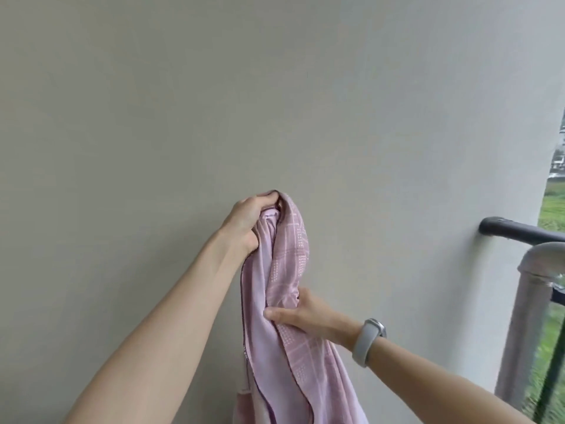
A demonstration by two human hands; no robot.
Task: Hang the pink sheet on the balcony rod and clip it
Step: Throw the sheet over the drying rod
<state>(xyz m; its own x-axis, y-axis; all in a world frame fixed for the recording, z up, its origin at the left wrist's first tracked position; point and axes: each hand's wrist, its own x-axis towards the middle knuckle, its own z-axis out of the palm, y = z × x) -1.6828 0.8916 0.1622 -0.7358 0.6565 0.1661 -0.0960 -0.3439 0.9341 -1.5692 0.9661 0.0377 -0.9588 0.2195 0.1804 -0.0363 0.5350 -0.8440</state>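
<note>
The pink sheet (287,270) hangs bunched in front of a plain wall, patterned with pale lines and dots. My left hand (247,220) grips its top end, raised at arm's length. Lower down, my right hand (301,316) pinches a fold of the sheet's middle; a grey watch sits on that wrist. The sheet's lower part drops out of the frame. A dark rod (519,232) juts from the wall at the right, well clear of the sheet. No clip shows.
The grey wall (275,102) fills most of the view. A silver railing post (526,316) with glass stands at the right edge below the dark rod. Green ground and buildings show beyond it.
</note>
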